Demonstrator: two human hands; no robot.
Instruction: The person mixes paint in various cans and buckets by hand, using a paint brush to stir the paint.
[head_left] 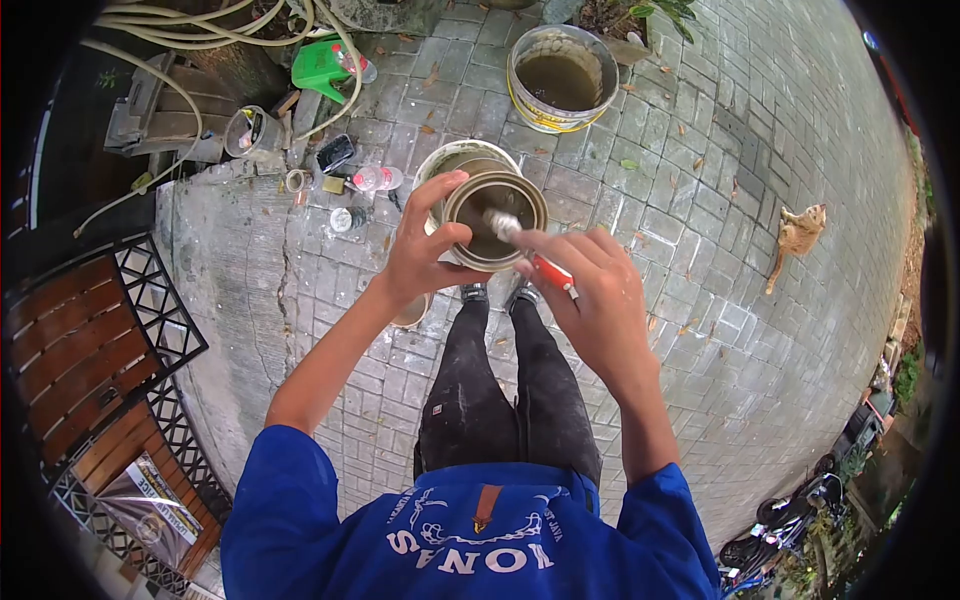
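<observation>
A round can [541,213] with a pale metal rim is gripped at its left side by my left hand [425,245], fingers curved round the wall. My right hand [590,285] holds a brush [553,272] by its red and white handle. The brush's whitish head is inside the can, over its grey-brown inside. Behind and partly under the can stands a white bucket [430,168], mostly hidden by the can and my left hand. Farther forward is a larger bucket [518,95] with a yellow handle and murky liquid in it.
Bottles [378,179], a black tray [335,152] and a sponge [333,184] lie at the left. Beyond them are a clear tub [252,132], a green jug [320,68] and a coiled hose [190,40]. A cat [800,232] is on the paving at the right.
</observation>
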